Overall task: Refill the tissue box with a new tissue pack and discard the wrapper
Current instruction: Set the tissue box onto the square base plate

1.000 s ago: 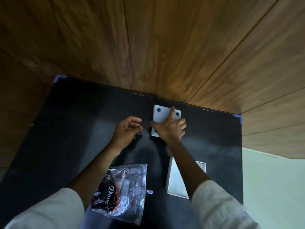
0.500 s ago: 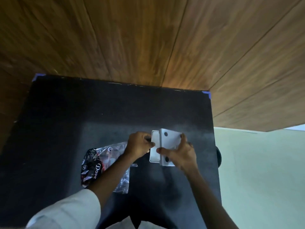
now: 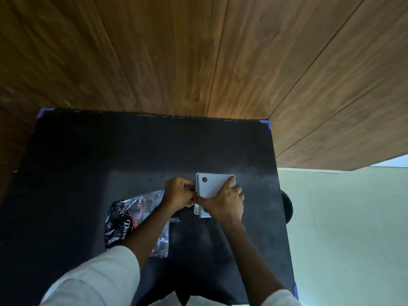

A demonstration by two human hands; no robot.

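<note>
The white tissue box (image 3: 196, 210) rests on the black table (image 3: 88, 164), right of centre. A white flat panel with black round dots (image 3: 211, 184) lies on top of it, nearly covering it. My right hand (image 3: 224, 204) grips this panel, fingers across its near right part and thumb at its left edge. My left hand (image 3: 178, 192) pinches the left edge of the box and panel. The empty clear wrapper (image 3: 123, 219), printed in black, red and white with "Dove", lies crumpled to the left, partly under my left forearm. No tissues show.
Wood-panelled wall rises just behind the table's far edge. Blue tape marks the table corners (image 3: 266, 123). A dark round object (image 3: 287, 207) sits beside the table's right edge over a pale floor. A small scrap of clear plastic (image 3: 173, 219) lies by the wrapper.
My right hand carried the dotted panel from the far edge back toward me, and my left hand joined it. The panel now sits squarer over the box. The view shifted.
</note>
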